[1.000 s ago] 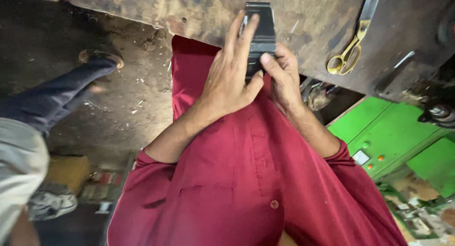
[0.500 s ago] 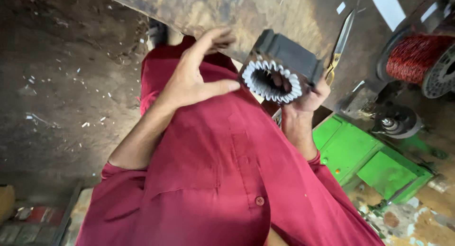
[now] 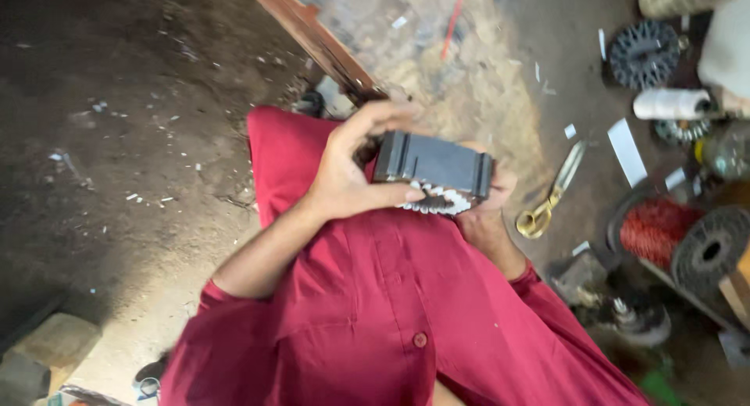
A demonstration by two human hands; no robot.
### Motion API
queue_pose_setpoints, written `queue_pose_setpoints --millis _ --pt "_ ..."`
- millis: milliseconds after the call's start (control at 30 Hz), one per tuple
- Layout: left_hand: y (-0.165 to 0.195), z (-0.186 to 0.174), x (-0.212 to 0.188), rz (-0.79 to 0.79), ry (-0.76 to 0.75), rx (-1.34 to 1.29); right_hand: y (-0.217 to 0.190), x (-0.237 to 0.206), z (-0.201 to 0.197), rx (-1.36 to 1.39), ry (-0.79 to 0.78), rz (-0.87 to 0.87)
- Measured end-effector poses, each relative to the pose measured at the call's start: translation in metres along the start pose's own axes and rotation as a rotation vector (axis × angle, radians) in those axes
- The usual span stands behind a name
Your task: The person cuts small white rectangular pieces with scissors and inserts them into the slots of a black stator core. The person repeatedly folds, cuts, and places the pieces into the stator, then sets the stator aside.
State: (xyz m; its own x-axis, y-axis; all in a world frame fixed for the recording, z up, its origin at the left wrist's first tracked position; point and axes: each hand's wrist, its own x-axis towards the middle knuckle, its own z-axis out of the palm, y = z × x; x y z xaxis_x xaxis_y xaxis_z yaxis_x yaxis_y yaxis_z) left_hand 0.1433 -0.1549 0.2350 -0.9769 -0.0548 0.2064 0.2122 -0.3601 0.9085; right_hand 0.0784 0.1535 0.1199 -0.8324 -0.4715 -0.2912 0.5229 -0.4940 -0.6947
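While the left hand (image 3: 348,179) curls its fingers over the dark motor stator (image 3: 433,168), the right hand (image 3: 492,191) cups it underneath, steadying its weight.

Single head-worn view, looking steeply down the wearer's own front; the red shirt (image 3: 375,320) fills the lower middle, very close to the lens. Both forearms come up from the bottom into frame centre, where the left hand (image 3: 351,175) and right hand (image 3: 488,195) meet near the camera. Frame is tilted, so the wooden counter (image 3: 437,62) runs diagonally across the top. Dirt floor (image 3: 101,156) lies farther off at left, clutter at right edge. No second view to overlap.
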Motion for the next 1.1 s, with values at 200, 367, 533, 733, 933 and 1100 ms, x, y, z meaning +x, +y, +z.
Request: queue_pose_setpoints --millis 200,367,533,733,933,1100 --pt "0.02 -0.019 -0.081 0.052 0.209 0.092 0.023 0.01 0.054 -0.084 -0.234 0.288" --pt "0.037 -0.045 -0.138 0.137 0.43 0.145 0.059 0.041 0.126 -0.079 -0.444 0.576" --pt "0.073 -0.115 -0.196 0.256 0.588 0.278 0.108 0.061 0.215 -0.741 -0.475 0.38" --pt "0.147 -0.232 -0.32 0.379 0.765 0.51 0.283 0.11 0.348 -0.229 -0.817 0.68" --pt "0.206 -0.323 -0.459 0.381 1.019 0.609 0.449 0.109 0.47 -0.352 -0.862 0.896" --pt "0.233 -0.389 -0.548 0.433 1.395 0.456 0.573 0.089 0.6 -0.429 -0.938 1.045"
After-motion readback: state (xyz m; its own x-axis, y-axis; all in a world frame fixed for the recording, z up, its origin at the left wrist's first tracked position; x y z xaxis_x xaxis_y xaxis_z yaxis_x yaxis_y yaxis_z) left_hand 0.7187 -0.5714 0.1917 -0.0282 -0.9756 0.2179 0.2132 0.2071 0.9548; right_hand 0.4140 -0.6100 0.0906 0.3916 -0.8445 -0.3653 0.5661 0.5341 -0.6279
